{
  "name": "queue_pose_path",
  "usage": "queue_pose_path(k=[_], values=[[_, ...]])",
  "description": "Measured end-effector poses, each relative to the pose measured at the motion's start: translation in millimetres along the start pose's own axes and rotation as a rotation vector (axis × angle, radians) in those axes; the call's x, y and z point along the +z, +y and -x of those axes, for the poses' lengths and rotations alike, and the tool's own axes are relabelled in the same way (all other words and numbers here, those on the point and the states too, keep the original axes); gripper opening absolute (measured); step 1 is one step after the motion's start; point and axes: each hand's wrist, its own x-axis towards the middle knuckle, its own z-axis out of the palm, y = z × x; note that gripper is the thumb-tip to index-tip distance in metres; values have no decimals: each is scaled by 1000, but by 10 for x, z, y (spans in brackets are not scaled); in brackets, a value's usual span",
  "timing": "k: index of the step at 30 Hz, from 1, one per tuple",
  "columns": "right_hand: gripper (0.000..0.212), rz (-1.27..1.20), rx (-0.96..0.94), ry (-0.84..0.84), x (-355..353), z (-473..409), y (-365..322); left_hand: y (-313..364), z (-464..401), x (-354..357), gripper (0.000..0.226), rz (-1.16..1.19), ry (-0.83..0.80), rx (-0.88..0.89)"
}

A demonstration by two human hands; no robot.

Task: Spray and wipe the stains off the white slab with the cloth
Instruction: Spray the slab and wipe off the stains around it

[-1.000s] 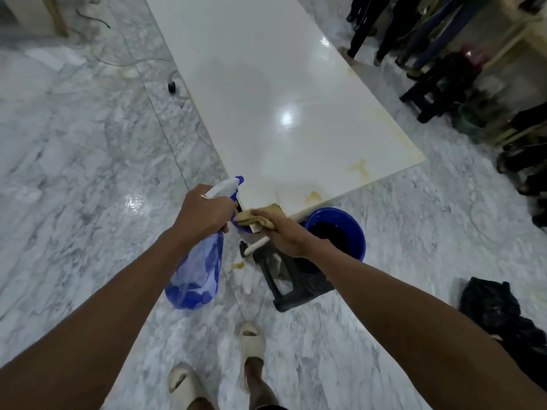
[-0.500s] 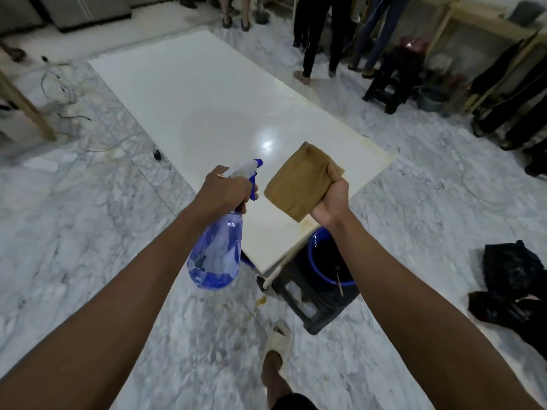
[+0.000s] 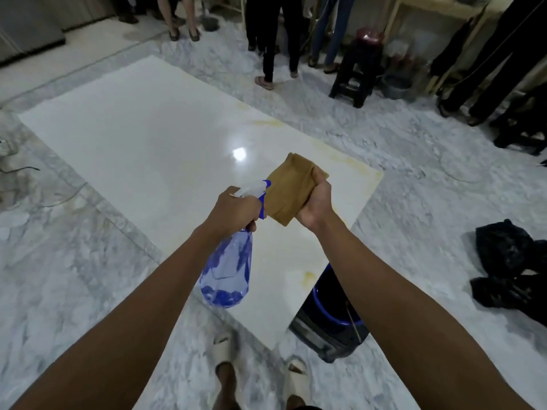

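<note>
The left hand [image 3: 236,210] grips the neck of the spray bottle [image 3: 228,270], its fingers curled round the trigger part. The white and blue nozzle [image 3: 257,187] points to the cloth [image 3: 291,192], almost touching it. The bottle hangs down from the hand and a little blue liquid sits at its bottom. The right hand [image 3: 315,202] holds the folded brown cloth from below, palm up, fingers closed on its far edge, so the flat side faces the nozzle. I think the cloth is held like this to be wetted first, before it goes on the slab; no spray is visible.

The slab [image 3: 165,143] lies low over the marble floor [image 3: 59,261] and fills the centre and upper left of the frame. Both hands are above its near right part. Yellow stains [image 3: 309,276] show near the lower corner, and more run along the right edge [image 3: 340,152] toward the upper middle. These are not yet wiped.

A blue bucket [image 3: 325,300] stands at the lower corner of the slab, half hidden by the right arm, perhaps for rinsing. A black bag [image 3: 509,255] lies on the floor at the right. Legs of other people [image 3: 275,39] and a dark stool [image 3: 358,72] are at the top.
</note>
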Motion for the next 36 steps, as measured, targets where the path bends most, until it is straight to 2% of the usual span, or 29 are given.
queue_pose_path(k=[3, 7, 14, 19, 22, 25, 27, 31, 33, 36], values=[[60, -22, -55, 64, 4, -233, -78, 112, -392, -20, 23, -2, -80, 53], [57, -82, -147, 171, -19, -414, -207, 261, -815, -27, 27, -90, -191, 140], [60, -156, -222, 290, -230, -460, -403, 633, -1177, 326, 26, -184, -348, 185], [58, -191, -241, 328, -487, -403, -675, 885, -1209, 723, 43, -240, -366, 122], [57, -190, -241, 360, -701, -409, -851, 966, -1174, 958, 36, -196, -478, 106], [56, -144, -196, 375, -987, -426, -956, 983, -1217, 1198, 29, -196, -429, 128], [54, -32, -131, 394, -1239, -445, -956, 1007, -1264, 1373, 27, -177, -380, 133], [54, 342, 5, 474, -1700, -637, -1081, 1099, -1392, 1619, 29, -76, -386, 180], [49, 592, -111, 541, -1803, -851, -1310, 1179, -1504, 1690, 36, -43, -385, 198], [36, 1018, -420, 485, -1902, -1363, -1688, 1307, -1701, 1804, 28, -17, -364, 215]])
